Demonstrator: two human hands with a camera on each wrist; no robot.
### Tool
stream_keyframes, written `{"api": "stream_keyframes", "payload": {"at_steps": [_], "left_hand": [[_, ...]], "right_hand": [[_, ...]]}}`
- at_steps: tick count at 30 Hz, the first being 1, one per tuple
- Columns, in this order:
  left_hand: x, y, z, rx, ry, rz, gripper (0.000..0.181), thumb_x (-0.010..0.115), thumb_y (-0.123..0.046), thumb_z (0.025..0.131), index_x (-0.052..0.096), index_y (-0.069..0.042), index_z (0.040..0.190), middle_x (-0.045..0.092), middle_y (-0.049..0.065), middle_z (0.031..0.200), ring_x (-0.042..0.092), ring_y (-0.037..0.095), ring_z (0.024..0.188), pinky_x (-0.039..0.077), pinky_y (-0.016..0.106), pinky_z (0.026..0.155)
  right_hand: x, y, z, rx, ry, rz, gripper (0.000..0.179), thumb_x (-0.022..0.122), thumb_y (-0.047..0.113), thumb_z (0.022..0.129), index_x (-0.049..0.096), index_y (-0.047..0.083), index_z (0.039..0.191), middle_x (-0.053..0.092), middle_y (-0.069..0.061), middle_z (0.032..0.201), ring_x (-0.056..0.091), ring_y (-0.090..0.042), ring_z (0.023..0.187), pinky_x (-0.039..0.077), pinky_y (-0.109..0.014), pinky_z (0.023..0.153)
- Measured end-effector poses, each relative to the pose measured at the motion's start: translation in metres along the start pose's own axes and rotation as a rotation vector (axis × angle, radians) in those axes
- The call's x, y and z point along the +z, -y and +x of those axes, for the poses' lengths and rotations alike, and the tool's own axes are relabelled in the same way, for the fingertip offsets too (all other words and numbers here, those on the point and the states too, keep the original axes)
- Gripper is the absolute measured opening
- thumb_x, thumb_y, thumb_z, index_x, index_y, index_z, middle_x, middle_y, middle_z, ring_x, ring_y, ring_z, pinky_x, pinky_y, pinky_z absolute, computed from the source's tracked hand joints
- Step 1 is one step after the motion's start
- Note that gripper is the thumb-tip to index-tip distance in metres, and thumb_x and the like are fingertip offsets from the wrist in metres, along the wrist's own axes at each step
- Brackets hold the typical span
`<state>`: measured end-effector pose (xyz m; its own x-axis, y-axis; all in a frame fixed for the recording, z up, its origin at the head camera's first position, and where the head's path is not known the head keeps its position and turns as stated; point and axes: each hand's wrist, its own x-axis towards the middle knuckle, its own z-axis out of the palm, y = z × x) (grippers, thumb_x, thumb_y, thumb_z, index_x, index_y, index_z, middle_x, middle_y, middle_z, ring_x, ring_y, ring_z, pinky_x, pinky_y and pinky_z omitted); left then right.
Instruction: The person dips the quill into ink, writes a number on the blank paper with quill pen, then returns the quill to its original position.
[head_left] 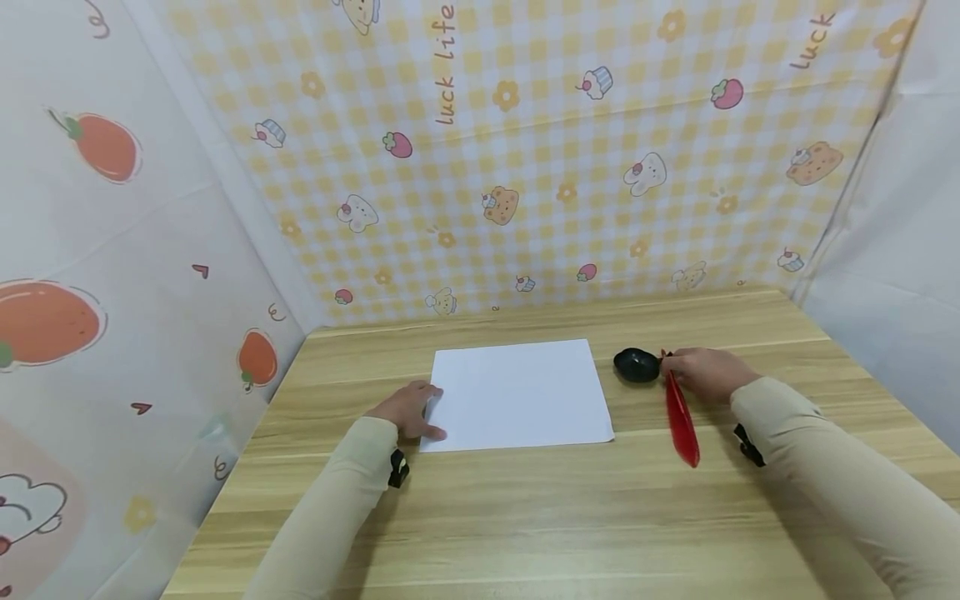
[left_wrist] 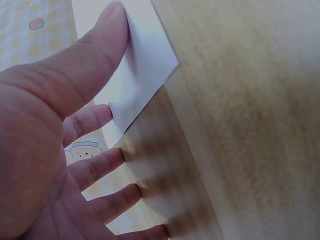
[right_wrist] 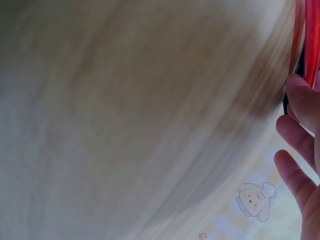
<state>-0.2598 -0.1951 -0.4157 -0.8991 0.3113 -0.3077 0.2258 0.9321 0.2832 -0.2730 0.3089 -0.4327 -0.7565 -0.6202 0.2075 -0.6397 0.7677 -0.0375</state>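
A sheet of white paper [head_left: 521, 396] lies on the wooden table. My left hand [head_left: 408, 408] rests at its left edge, fingers spread. In the left wrist view the thumb [left_wrist: 102, 45] lies over a paper corner, and the other fingertips touch the edge and the tabletop. To the right of the sheet, my right hand [head_left: 708, 371] pinches the upper end of a long red feather-like piece [head_left: 682, 425], which points toward me. Just left of those fingers sits a glossy black egg-shaped object [head_left: 636, 365]. The right wrist view shows the red piece [right_wrist: 312, 40] beside the thumb, the grip partly cut off.
The wooden table [head_left: 525, 525] reaches back to a yellow checked cloth wall [head_left: 525, 167] with cartoon prints. White cloth walls stand at the left [head_left: 172, 208] and the right [head_left: 900, 250]. A dark wrist strap [head_left: 399, 468] shows below the left sleeve.
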Motion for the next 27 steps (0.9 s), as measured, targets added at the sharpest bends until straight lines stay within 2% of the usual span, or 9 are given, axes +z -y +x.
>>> {"api": "stream_keyframes", "payload": {"at_steps": [8, 14, 20, 27], "left_hand": [[0.0001, 0.0001, 0.0002, 0.001, 0.003, 0.008, 0.082, 0.081, -0.034, 0.079, 0.043, -0.004, 0.145, 0.033, 0.021, 0.151, 0.032, 0.04, 0.137, 0.029, 0.052, 0.109], [0.0001, 0.0001, 0.0004, -0.002, 0.003, 0.006, 0.081, 0.081, -0.034, 0.079, 0.043, -0.005, 0.144, 0.033, 0.021, 0.151, 0.033, 0.039, 0.137, 0.029, 0.052, 0.109], [-0.0003, -0.0002, 0.0006, -0.003, 0.0, 0.002, 0.081, 0.081, -0.034, 0.079, 0.044, -0.004, 0.144, 0.033, 0.021, 0.151, 0.032, 0.04, 0.137, 0.03, 0.052, 0.109], [0.0007, 0.0005, 0.0, -0.011, 0.0, -0.004, 0.081, 0.081, -0.033, 0.079, 0.043, -0.005, 0.145, 0.032, 0.021, 0.152, 0.032, 0.039, 0.138, 0.029, 0.051, 0.11]], "right_hand": [[0.0027, -0.0027, 0.0005, -0.001, -0.025, -0.008, 0.034, 0.073, -0.009, 0.075, 0.066, 0.023, 0.084, 0.063, 0.004, 0.078, 0.064, -0.019, 0.07, 0.053, -0.036, 0.056], [0.0002, -0.003, 0.0013, -0.023, -0.057, -0.007, 0.034, 0.072, -0.011, 0.073, 0.066, 0.02, 0.083, 0.066, 0.002, 0.08, 0.065, -0.021, 0.072, 0.054, -0.037, 0.058], [-0.0043, -0.0039, 0.0028, -0.003, -0.03, 0.015, 0.033, 0.071, -0.012, 0.074, 0.067, 0.019, 0.086, 0.069, -0.001, 0.087, 0.067, -0.026, 0.08, 0.055, -0.042, 0.063], [-0.0043, -0.0053, 0.003, 0.011, -0.039, 0.038, 0.031, 0.074, -0.009, 0.076, 0.066, 0.018, 0.09, 0.068, 0.001, 0.088, 0.067, -0.023, 0.079, 0.055, -0.041, 0.062]]}}
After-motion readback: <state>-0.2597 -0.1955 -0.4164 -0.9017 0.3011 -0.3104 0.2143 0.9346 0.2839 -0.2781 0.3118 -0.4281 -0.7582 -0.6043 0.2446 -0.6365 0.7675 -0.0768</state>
